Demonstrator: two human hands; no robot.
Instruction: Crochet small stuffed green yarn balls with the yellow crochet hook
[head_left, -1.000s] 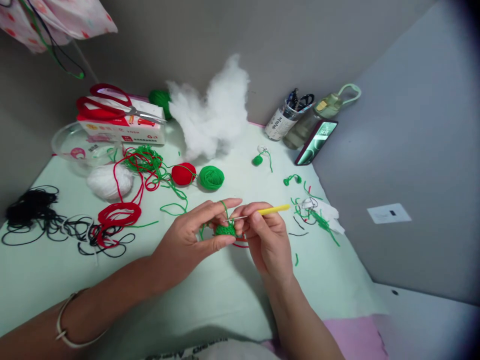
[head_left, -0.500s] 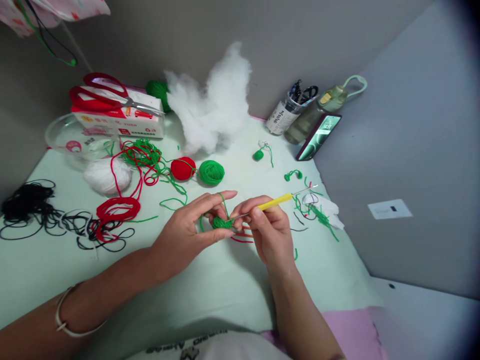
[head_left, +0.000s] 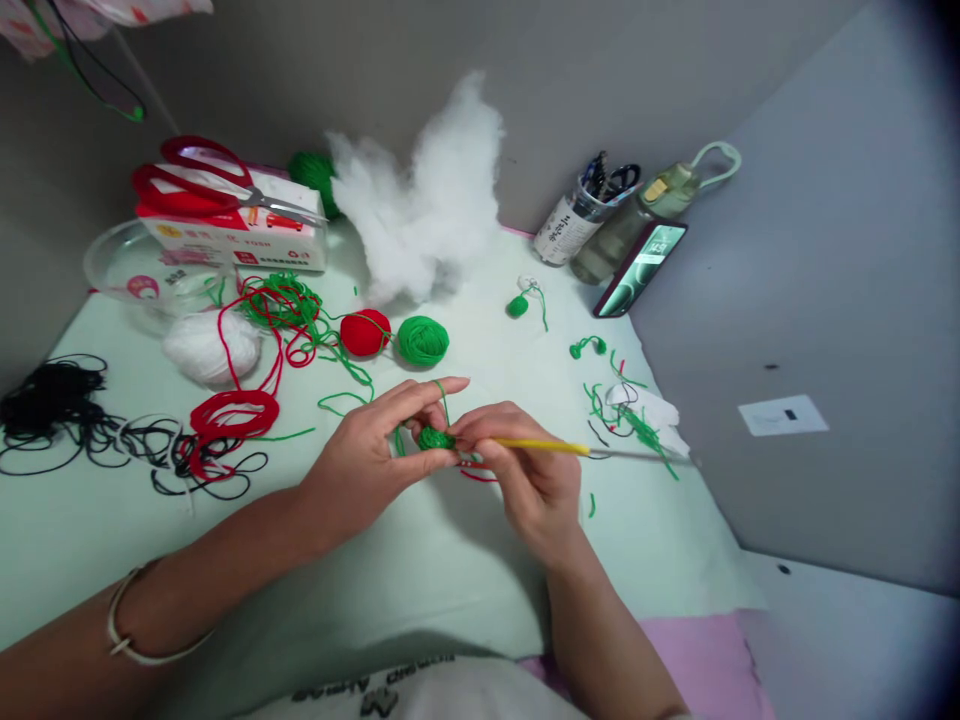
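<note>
My left hand (head_left: 382, 440) pinches a small green crochet piece (head_left: 435, 438) between thumb and fingers. A strand of green yarn (head_left: 445, 405) runs from the piece up over its raised index finger. My right hand (head_left: 532, 475) is closed around the yellow handle of a crochet hook (head_left: 544, 446). The handle points right, with a thin metal shaft beyond its end. The working tip is hidden by the right fingers, close against the green piece. The fingertips of both hands nearly meet there.
Behind the hands lie a green yarn ball (head_left: 422, 341), a red yarn ball (head_left: 365, 332) and white stuffing (head_left: 427, 200). Red scissors (head_left: 202, 180) rest on a box (head_left: 247, 245) at the left. Black cord (head_left: 52, 405) sprawls nearby. A phone (head_left: 641, 270) leans against a bottle (head_left: 600, 250).
The crochet hook has swung from slanting up to the right to nearly level, its far end dipping. My right hand has turned with it. The left hand keeps hold of the green piece.
</note>
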